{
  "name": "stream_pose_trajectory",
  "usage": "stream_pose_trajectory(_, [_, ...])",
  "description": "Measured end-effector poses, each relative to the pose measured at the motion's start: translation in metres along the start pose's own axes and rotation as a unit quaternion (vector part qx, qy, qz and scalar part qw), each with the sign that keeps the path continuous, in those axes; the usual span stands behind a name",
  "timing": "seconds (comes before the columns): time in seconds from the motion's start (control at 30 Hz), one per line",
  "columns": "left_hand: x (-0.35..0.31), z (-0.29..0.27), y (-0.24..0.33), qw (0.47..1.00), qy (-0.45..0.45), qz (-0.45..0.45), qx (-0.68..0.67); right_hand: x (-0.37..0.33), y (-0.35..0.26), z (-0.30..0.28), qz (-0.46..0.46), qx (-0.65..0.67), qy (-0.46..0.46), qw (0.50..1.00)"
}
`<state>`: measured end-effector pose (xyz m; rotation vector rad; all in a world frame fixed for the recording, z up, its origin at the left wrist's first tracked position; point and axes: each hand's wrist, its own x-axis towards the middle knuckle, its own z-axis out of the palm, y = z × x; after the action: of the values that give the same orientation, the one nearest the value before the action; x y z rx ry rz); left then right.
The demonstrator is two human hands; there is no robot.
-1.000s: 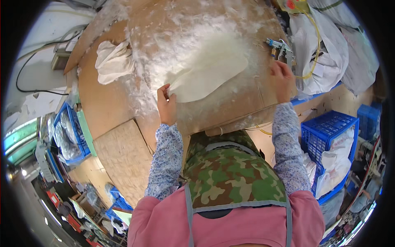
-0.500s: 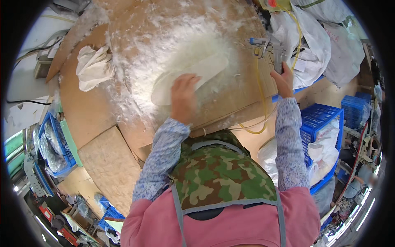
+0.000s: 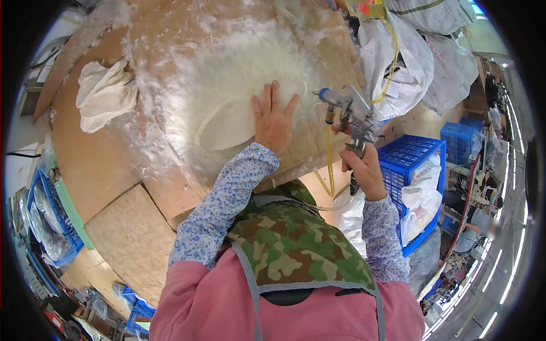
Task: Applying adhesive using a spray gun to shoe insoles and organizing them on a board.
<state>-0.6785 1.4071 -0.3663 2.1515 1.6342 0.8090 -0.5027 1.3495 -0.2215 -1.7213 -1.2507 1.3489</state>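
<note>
A pale insole-shaped piece [image 3: 226, 129] lies on the cardboard-covered table [image 3: 108, 176], its far part blurred by white mist or residue. My left hand [image 3: 274, 120] rests at the piece's right side, fingers spread and pointing away from me. In my right hand [image 3: 364, 169] is a metal spray gun [image 3: 355, 116], its blue-ringed nozzle turned left toward the piece. My fingers wrap round its handle. A yellow hose [image 3: 330, 153] hangs from the gun's underside. Whether the left palm presses on the piece or on the cardboard beside it I cannot tell.
White crumpled cloth pieces [image 3: 105, 94] lie at the table's left. Stuffed white sacks [image 3: 392, 62] stand at the far right, behind a blue crate [image 3: 409, 187] holding white pieces. Another blue crate [image 3: 54, 216] stands at left. A yellow hose [image 3: 392, 45] hangs before the sacks.
The spray gun has come left and nearer to me, its nozzle now close to my left hand. My left hand has shifted right and spread its fingers. The view has turned slightly.
</note>
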Motion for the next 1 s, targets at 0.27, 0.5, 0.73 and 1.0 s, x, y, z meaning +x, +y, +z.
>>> stream_pose_trajectory(0.27, [-0.009, -0.009, -0.001, 0.999, 0.010, -0.036, -0.011, 0.003, -0.008, 0.024, -0.130, -0.207, -0.041, 0.969])
stream_pose_trajectory(0.5, [-0.010, -0.004, -0.002, 0.999, -0.007, -0.034, 0.004, 0.008, -0.007, 0.021, -0.159, -0.215, -0.029, 0.963])
stream_pose_trajectory(0.73, [-0.010, -0.004, -0.003, 0.999, -0.010, -0.029, 0.012, 0.004, -0.013, 0.014, -0.109, -0.238, -0.023, 0.965])
stream_pose_trajectory(1.0, [-0.014, -0.016, -0.006, 1.000, -0.020, -0.022, 0.004, -0.006, -0.014, 0.016, -0.101, -0.239, 0.000, 0.966])
